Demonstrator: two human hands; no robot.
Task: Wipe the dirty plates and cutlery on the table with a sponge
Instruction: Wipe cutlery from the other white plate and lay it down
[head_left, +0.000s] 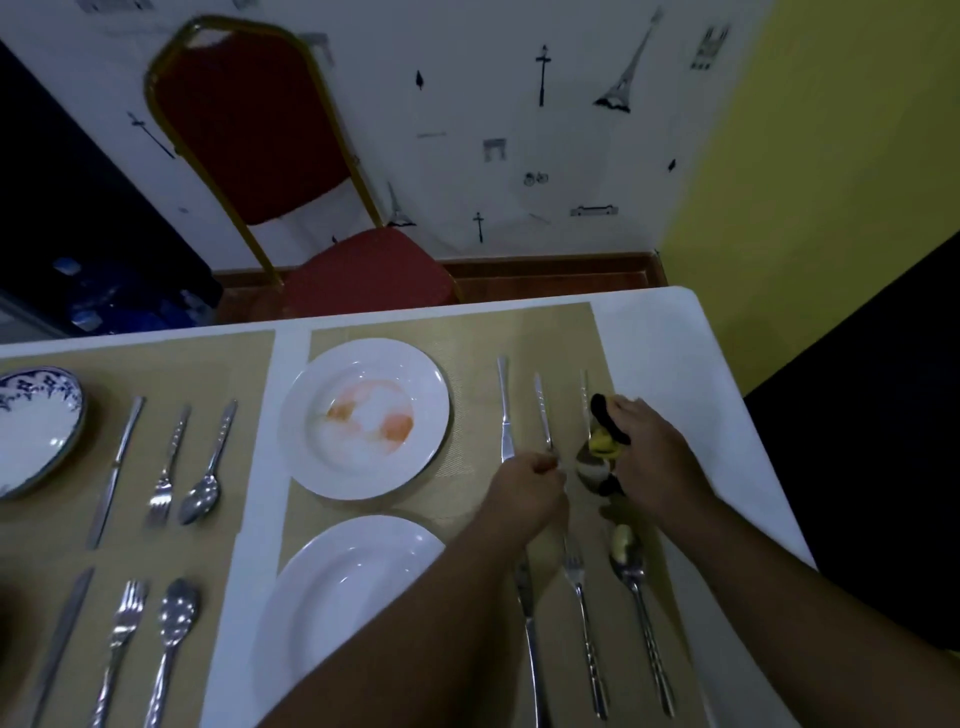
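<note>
Two bare forearms (426, 613) show from the lower edge of the view up to the wrists, broad close to the camera and narrowing toward the hands, and the left hand (524, 491) and right hand (657, 457) are bare too, their knuckles rounded and dim in the low light
</note>
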